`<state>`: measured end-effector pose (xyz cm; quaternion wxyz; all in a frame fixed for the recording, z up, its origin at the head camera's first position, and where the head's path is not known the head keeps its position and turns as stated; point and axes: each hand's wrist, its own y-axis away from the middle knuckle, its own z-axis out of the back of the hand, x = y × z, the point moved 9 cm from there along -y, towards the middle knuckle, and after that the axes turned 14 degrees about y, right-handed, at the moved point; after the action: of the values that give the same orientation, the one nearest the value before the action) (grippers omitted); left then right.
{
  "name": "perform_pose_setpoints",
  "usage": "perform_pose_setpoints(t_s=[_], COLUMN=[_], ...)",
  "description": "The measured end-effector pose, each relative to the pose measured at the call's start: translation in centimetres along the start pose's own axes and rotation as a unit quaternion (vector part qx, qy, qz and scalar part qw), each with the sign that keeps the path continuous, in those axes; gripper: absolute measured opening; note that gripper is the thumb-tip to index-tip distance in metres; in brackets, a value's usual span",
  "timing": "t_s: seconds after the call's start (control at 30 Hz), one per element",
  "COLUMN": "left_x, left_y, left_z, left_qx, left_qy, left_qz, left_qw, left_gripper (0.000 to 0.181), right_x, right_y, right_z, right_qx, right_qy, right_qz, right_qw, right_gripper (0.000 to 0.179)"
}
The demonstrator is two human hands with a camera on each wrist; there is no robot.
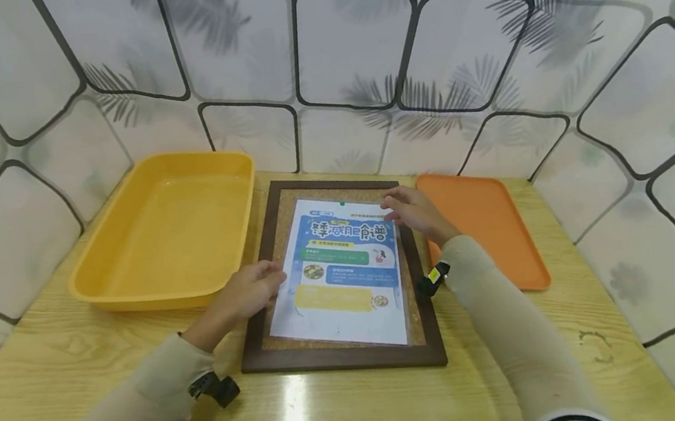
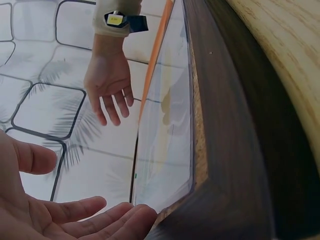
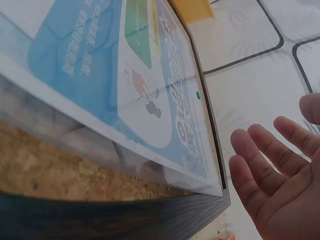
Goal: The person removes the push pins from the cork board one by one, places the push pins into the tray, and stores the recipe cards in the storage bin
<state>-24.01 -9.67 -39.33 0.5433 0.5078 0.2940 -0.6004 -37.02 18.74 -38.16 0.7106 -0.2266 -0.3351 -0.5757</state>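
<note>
A cork board with a dark brown frame (image 1: 342, 361) lies on the wooden table. On it is a printed poster (image 1: 351, 327) in a clear sleeve, fixed near its top edge by a green pushpin (image 1: 342, 203). My left hand (image 1: 253, 289) is at the poster's left edge, fingers loosely extended and holding nothing. Near the upper right corner of the poster hovers my right hand (image 1: 414, 212), its fingers spread and slightly bent. In the right wrist view that hand (image 3: 280, 180) shows an empty palm beside the frame's corner.
To the left of the board stands a deep yellow tray (image 1: 96, 283). An orange tray (image 1: 489, 221) lies flat at the right, partly behind my right forearm. A wall covering with black outlines and leaf prints (image 1: 350, 49) rises behind the table (image 1: 361, 416).
</note>
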Motion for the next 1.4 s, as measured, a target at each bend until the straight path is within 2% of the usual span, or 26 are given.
perform_pose_setpoints(t_s=[0.27, 0.47, 0.87, 1.17, 1.4], left_x=[0.2, 0.3, 0.6, 0.6, 0.9], left_y=[0.0, 0.0, -0.3, -0.5, -0.6], left_z=[0.0, 0.2, 0.2, 0.1, 0.2], left_qx=[-0.004, -0.016, -0.018, -0.021, -0.030], left_qy=[-0.037, -0.040, -0.021, -0.001, -0.011], left_qz=[0.010, 0.021, 0.038, 0.046, 0.061], left_qw=[0.9992, 0.9988, 0.9989, 0.9987, 0.9976], left_gripper=[0.046, 0.047, 0.045, 0.045, 0.045], right_x=[-0.3, -0.8, -0.8, -0.8, -0.3], right_y=[-1.2, -2.5, -4.2, -5.7, -6.7], right_z=[-0.8, -1.8, -2.9, -3.5, -4.2], right_qx=[0.007, 0.010, 0.008, 0.006, 0.005], right_qy=[-0.003, 0.002, 0.051, 0.111, 0.157], right_qz=[-0.023, -0.034, -0.029, -0.041, -0.033], right_qw=[0.9997, 0.9994, 0.9982, 0.9930, 0.9870], right_gripper=[0.043, 0.038, 0.040, 0.040, 0.041])
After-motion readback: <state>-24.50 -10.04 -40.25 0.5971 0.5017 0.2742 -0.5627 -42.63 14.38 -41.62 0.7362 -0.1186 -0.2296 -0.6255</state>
